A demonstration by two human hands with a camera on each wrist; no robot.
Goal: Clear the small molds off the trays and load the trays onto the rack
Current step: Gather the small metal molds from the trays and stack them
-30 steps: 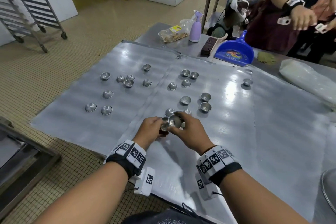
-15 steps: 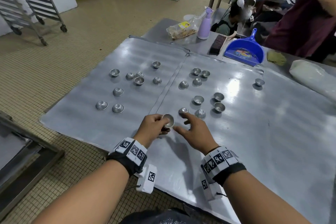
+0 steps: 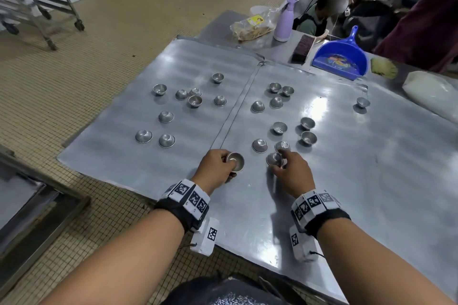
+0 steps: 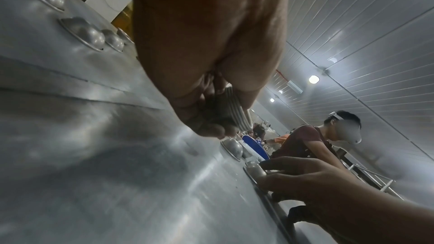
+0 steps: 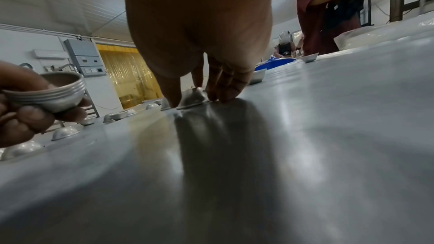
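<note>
Two flat metal trays lie side by side, the left tray [image 3: 119, 156] and the right tray [image 3: 371, 181]. Several small silver molds [image 3: 165, 116] are scattered over both, some upright, some upside down. My left hand [image 3: 229, 163] holds a nested stack of molds [image 3: 235, 161] just above the seam between the trays; its ridged rims show in the left wrist view [image 4: 232, 110] and the right wrist view [image 5: 54, 94]. My right hand [image 3: 278, 162] pinches an upside-down mold [image 3: 274, 159] that sits on the right tray, thumb and fingers at its sides [image 5: 193, 97].
A wheeled tray rack [image 3: 37, 0] stands far left on the tiled floor. Beyond the trays lie a blue dustpan [image 3: 339, 57], a brush [image 3: 301, 48], a lilac spray bottle [image 3: 283, 22] and a food bag [image 3: 252, 26]. A person in maroon [image 3: 426, 20] stands at the far right.
My right hand has left the stack and moved right and down onto an upside-down mold on the right tray. My left hand keeps the stack, now held alone.
</note>
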